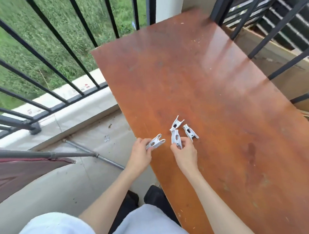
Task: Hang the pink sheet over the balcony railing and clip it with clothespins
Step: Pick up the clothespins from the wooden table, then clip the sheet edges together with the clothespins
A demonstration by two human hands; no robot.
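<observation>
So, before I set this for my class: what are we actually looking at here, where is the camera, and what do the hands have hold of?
There is no machine: a person wears one camera on the head, looking down at their own arms on a balcony. The left hand holds a white clothespin in its grip, just off the table's edge. The right hand pinches a second clothespin on the brown table. Two more clothespins lie loose beside it. At the left, the pink sheet already hangs over a rail. Black railing bars stand beyond, with grass below.
</observation>
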